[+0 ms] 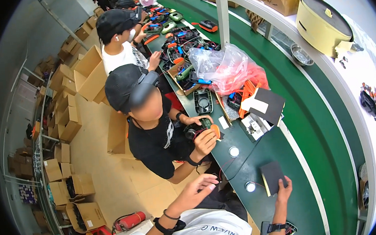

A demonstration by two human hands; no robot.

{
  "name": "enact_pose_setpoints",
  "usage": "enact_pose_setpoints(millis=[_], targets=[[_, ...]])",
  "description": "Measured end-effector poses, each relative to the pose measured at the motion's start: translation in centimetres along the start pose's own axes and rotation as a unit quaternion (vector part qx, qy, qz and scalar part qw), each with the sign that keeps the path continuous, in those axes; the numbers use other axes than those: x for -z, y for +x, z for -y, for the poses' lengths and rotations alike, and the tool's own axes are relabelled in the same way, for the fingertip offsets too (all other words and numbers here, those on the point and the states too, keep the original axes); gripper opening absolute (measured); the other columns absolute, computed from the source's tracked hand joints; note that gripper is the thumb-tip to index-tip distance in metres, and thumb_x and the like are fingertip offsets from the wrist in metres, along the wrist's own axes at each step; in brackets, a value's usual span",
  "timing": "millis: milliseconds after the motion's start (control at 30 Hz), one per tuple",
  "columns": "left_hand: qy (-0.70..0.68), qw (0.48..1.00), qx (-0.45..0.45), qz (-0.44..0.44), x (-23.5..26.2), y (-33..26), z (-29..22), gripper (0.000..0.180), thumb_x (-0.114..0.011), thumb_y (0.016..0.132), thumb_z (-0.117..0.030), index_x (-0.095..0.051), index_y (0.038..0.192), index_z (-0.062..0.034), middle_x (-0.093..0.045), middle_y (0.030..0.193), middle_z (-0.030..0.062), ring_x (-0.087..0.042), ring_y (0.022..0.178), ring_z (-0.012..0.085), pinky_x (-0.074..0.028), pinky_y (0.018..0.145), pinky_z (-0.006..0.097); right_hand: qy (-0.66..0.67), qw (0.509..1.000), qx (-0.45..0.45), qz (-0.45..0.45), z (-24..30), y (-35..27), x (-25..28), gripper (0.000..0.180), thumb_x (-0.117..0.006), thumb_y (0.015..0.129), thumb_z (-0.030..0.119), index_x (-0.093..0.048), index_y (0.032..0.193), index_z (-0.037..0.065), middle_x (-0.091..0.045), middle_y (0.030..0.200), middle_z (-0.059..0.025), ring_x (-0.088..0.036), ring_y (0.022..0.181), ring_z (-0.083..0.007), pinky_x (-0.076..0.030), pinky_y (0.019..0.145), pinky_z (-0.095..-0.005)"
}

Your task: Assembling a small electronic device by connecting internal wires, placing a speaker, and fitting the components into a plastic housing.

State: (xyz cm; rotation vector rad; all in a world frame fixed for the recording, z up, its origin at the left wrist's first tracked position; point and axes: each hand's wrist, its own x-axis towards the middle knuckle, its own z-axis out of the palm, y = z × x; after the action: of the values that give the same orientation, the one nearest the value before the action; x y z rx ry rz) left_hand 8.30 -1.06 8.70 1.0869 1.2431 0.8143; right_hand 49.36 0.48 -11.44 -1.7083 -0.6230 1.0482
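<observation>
My right hand [284, 190] grips the lower right edge of a flat black rectangular sheet [272, 178] with a pale left edge, held over the green bench. To the left, my left hand [198, 191] hovers before my body, fingers stretched out and no held object visible. A small round white piece [250, 187] lies just left of the sheet, with a thin wire beside it. Farther up the bench lies a similar white piece [233, 152], near a dark cable. By my right wrist, a small dark device part [290, 230] is partly hidden.
A co-worker [153, 125] beside me holds a green housing and an orange part. Beyond are an open dark housing [203, 102], a clear and pink plastic bag [232, 66], a black sheet [267, 104] over a white box, and piled device parts. A white-edged shelf [327, 76] curves along the right.
</observation>
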Motion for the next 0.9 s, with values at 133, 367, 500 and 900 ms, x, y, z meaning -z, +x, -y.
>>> enact_pose_setpoints(millis=[133, 367, 500, 900], targets=[[-0.088, 0.994, -0.046, -0.047, 4.7, 3.8, -2.2, 0.023, -0.059, 0.106, -0.007, -0.061, 0.126, 0.0027, -0.069, 0.114, 0.0104, -0.066, 0.106, 0.014, -0.054, 0.096, 0.03, -0.276, 0.949, 0.031, -0.148, -2.6, 2.0, 2.7, 0.039, -0.072, 0.095, 0.004, -0.059, 0.132, 0.001, -0.063, 0.127, -0.0122, -0.061, 0.115, -0.0217, -0.05, 0.1, -0.0363], [0.018, 0.982, -0.011, -0.187, 12.3, 12.5, -0.5, 0.021, -0.061, 0.104, -0.008, -0.063, 0.122, 0.0016, -0.072, 0.111, 0.0099, -0.067, 0.097, 0.0135, -0.054, 0.089, 0.029, 0.006, 0.982, -0.043, 0.182, 12.0, -5.6, -20.9, 0.044, -0.068, 0.101, 0.013, -0.052, 0.14, 0.002, -0.063, 0.129, -0.0152, -0.066, 0.111, -0.0217, -0.056, 0.093, -0.0363], [0.097, 0.995, 0.024, -0.013, 13.1, 16.0, 0.0, 0.037, -0.062, 0.103, -0.015, -0.059, 0.138, -0.0014, -0.07, 0.122, 0.0119, -0.066, 0.11, 0.0169, -0.053, 0.095, 0.032, 0.029, 0.94, -0.067, 0.333, 13.8, -7.4, -30.5, 0.033, -0.065, 0.104, 0.01, -0.058, 0.133, -0.002, -0.07, 0.114, -0.0116, -0.07, 0.098, -0.0154, -0.058, 0.082, -0.0283], [0.164, 0.985, -0.032, 0.036, 11.9, 16.7, -0.8, 0.044, -0.07, 0.099, -0.026, -0.058, 0.133, -0.0015, -0.069, 0.117, 0.0157, -0.068, 0.104, 0.0262, -0.055, 0.087, 0.035, 0.177, 0.928, -0.224, 0.238, 14.3, -4.7, -28.3, 0.026, -0.06, 0.108, 0.019, -0.065, 0.125, 0.001, -0.073, 0.099, -0.0067, -0.069, 0.082, -0.0137, -0.056, 0.076, -0.0273]])
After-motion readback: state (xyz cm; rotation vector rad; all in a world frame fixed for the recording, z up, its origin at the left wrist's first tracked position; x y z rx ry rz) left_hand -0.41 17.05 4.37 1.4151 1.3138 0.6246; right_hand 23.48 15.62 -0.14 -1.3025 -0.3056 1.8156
